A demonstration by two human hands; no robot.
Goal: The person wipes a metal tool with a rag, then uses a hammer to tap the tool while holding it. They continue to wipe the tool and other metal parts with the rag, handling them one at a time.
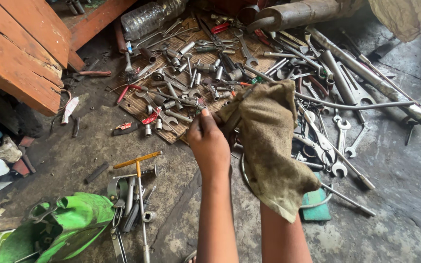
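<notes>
I look down at a grimy workshop floor strewn with spanners, sockets and rods. My left hand is raised in front of me, its fingers pinched closed on the end of a slim dark metal tool. The rest of that tool disappears into a dirty olive-brown rag. My right hand is hidden beneath the rag, so I cannot tell how it grips, though the cloth bunches as if wrapped round the tool. The rag hangs limp and soft, light, probably oily. The tool looks stiff, narrow and likely slick with grease, so it is best held at its bare end. Below me lie a green plastic container and a yellow-handled T-wrench.
</notes>
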